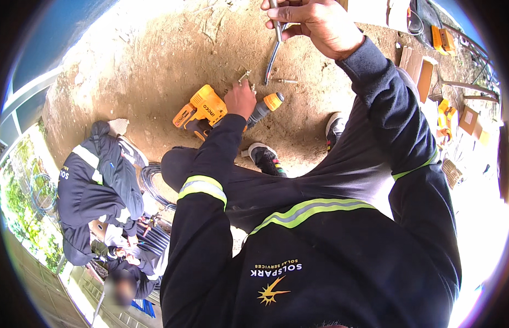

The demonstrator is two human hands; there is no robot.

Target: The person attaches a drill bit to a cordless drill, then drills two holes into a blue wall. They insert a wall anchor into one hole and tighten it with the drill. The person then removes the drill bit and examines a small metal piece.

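My right hand (325, 27) is raised at the top of the view, closed around a silver rod-shaped piece (275, 19). Below it hangs a thin dark length (272, 59) with a reddish tip; whether the two are joined I cannot tell. Low over the dirt, my left hand (241, 99) is closed, with brassy metal bolts (244, 75) sticking out at its fingertips. Right beside that hand lies a yellow and black cordless drill (208, 106), its front end pointing right. Another bolt (286, 81) rests on the ground between my hands.
My shoes (265, 158) stand on bare dirt ground (129, 71). Two people in dark workwear (90, 186) bend over at the left, near coiled black cable (151, 183) and corrugated conduit (154, 239). Cardboard pieces (418, 71) and yellow tools (445, 117) lie at the right.
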